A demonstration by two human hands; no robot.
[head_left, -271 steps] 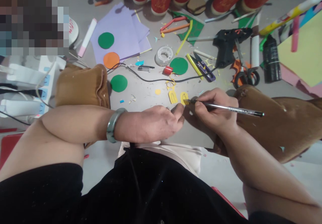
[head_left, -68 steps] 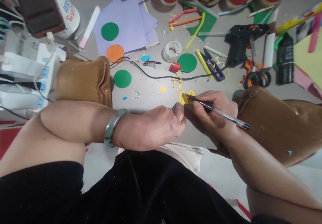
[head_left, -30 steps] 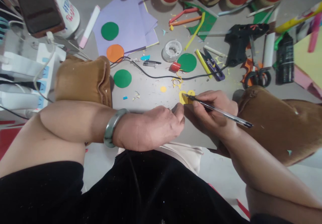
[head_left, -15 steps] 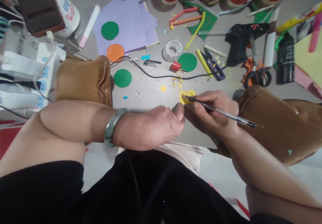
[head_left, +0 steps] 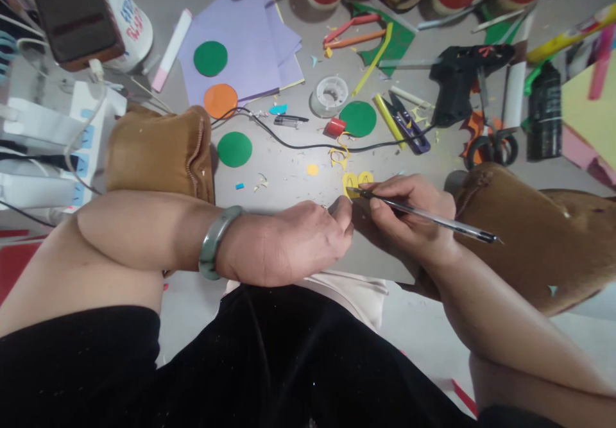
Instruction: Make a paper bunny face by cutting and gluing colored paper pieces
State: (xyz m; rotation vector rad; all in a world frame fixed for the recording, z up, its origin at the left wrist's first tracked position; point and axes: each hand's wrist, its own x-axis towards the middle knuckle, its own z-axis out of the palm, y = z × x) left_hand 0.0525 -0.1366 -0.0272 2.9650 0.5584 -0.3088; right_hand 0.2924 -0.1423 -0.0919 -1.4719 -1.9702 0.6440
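Observation:
A clear-barrelled black ballpoint pen (head_left: pixel 433 217) is pinched in my right hand (head_left: pixel 416 213), its tip on a small yellow paper cutout (head_left: pixel 350 183). The cutout looks like two joined rounds, each bearing dark pen strokes. My left hand (head_left: pixel 298 239), wearing a ring and a green bangle (head_left: pixel 216 242), has its fingers curled together at the lower left edge of the cutout, pressing it. Some of that edge is hidden by the fingers. Just left of the cutout lies a small yellow dot (head_left: pixel 312 169), and above it a yellow paper offcut (head_left: pixel 339 154).
Paper circles, including a green one (head_left: pixel 235 149) and an orange one (head_left: pixel 221 100), lie about. A black cable (head_left: pixel 308 146) crosses to a glue gun (head_left: pixel 452 81). Scissors (head_left: pixel 491 142), a tape roll (head_left: pixel 330 95), a power strip (head_left: pixel 89 136) and brown cushions (head_left: pixel 158 155) surround the work area.
The pen has tilted and shifted slightly, its rear end moving right and down. Dark strokes on the left yellow round show more clearly. My left hand stays in place.

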